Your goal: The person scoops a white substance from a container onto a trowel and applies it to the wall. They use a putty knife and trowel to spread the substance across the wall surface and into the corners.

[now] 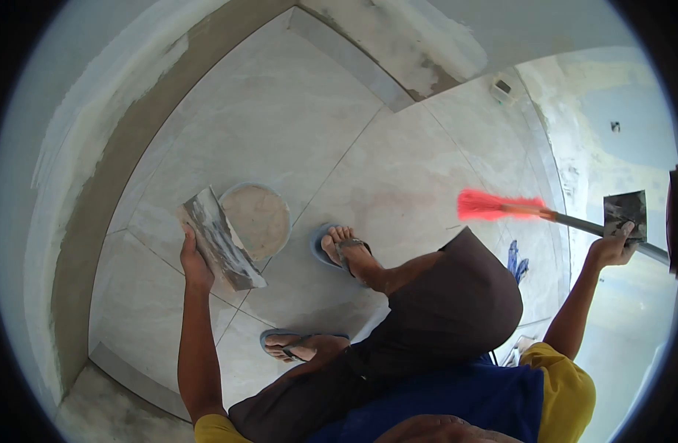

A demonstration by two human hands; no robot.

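On the left, my left hand [196, 260] grips a wide metal trowel [219, 240] smeared with pale filler along its blade. Just right of the trowel, a round bucket [258, 220] of beige compound stands on the tiled floor, partly overlapped by the blade. My right hand [614, 248], far to the right, is closed on a square putty knife [625, 213] with a dark, stained plate. A grey pole [579, 224] with a bright pink-red bristle head [490, 205] passes behind the putty knife; whether my fingers touch the pole I cannot tell.
My sandalled feet [346, 251] stand on large floor tiles [331, 111]. A blue object [516, 261] lies right of my knee. A small container [501, 90] sits near the upper right wall. Patched walls [110, 96] border the floor, with a corner [420, 96] jutting in.
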